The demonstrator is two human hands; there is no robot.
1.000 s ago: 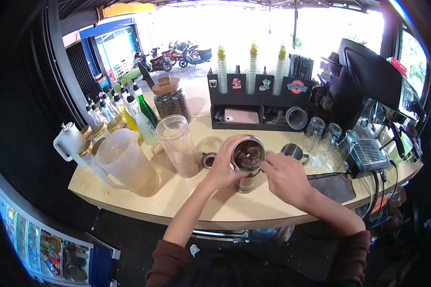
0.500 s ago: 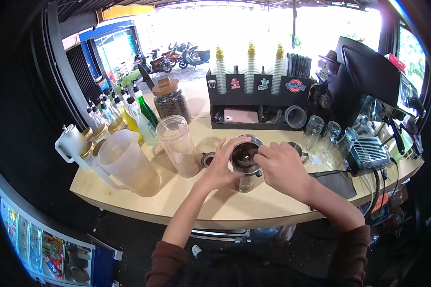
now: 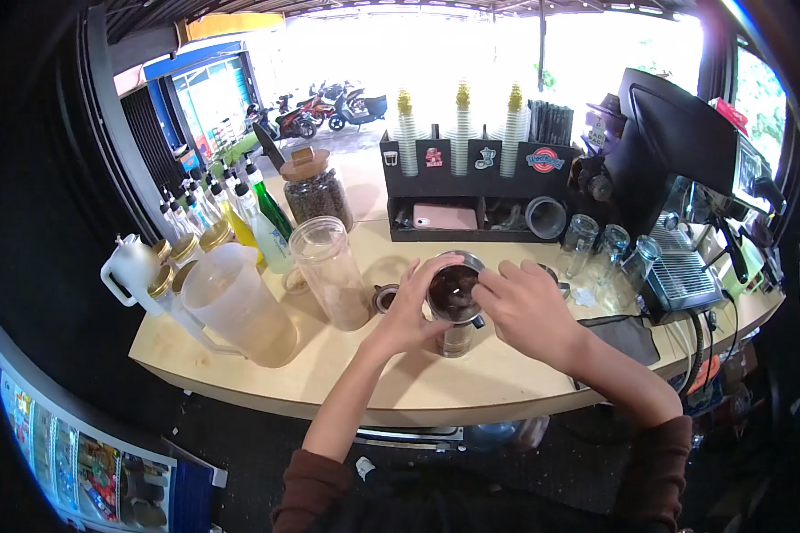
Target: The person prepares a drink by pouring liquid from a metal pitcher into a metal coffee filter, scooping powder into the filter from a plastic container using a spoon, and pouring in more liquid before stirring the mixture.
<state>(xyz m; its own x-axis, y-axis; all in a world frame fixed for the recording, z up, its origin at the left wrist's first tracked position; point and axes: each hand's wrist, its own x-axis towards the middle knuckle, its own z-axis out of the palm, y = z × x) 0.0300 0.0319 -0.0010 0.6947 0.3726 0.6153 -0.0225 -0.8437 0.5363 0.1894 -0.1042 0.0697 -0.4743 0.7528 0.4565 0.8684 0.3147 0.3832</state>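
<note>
Seen from above, a person's two bare hands work at a metal cup [image 3: 473,261] just right of the middle of the frame, over a pale wooden counter [image 3: 400,384]. The cup's round mouth faces up toward the viewer, with something dark and wet-looking [image 3: 452,298] inside. Directly below it in the frame is a clear glass [image 3: 455,343]; whether the two touch is hidden.

The left hand [image 3: 406,313] curves around the cup's left side in a wide grip, fingers at the far rim and thumb at the near side. The right hand [image 3: 538,315] comes in from the right, its fingers drawn into a narrow pinch over the right rim. I cannot tell whether they hold a thin tool. The cup lies just left of this pinch, its long axis appearing roughly upright; both hands are about equally near.

Compared with the first frame, the right hand has moved from beside the cup up over its rim, and now hides most of a steel pitcher [image 3: 564,288]. Since the second frame, little differs beyond a slight shift of view.

Left of the hands stand a clear tub [image 3: 318,262] and a cloudy jug [image 3: 240,302].
</note>
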